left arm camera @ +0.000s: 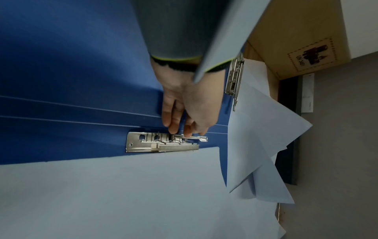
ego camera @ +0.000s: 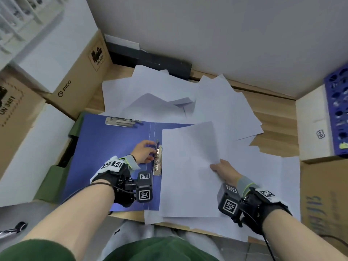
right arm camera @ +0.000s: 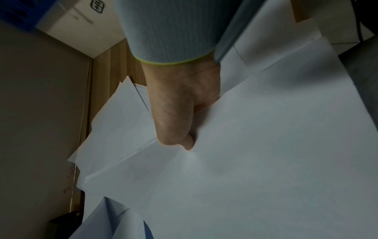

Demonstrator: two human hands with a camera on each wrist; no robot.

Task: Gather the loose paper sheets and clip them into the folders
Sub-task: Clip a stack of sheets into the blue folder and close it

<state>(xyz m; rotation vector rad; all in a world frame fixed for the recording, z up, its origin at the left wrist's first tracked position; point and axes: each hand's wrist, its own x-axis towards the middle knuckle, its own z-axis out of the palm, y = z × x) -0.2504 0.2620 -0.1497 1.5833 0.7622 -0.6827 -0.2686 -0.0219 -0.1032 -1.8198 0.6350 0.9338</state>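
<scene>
An open blue folder (ego camera: 113,147) lies flat on the wooden table (ego camera: 273,125). Beside its spine sits a metal clip (ego camera: 157,162), and my left hand (ego camera: 153,150) holds the clip's lever; the left wrist view shows the fingertips (left arm camera: 174,129) on the clip (left arm camera: 163,143). A stack of white sheets (ego camera: 190,166) covers the folder's right half, its left edge against the clip. My right hand (ego camera: 214,166) pinches the stack's right edge, thumb (right arm camera: 188,143) on top, fingers hidden below. Loose sheets (ego camera: 150,91) lie scattered behind and to the right.
A second clip (ego camera: 120,121) sits at the top of the folder's left half. Cardboard boxes (ego camera: 79,80) crowd the left; a white box (ego camera: 314,125), a blue rack (ego camera: 337,113) and another carton (ego camera: 323,200) stand right. A black bar (ego camera: 150,61) lies along the wall.
</scene>
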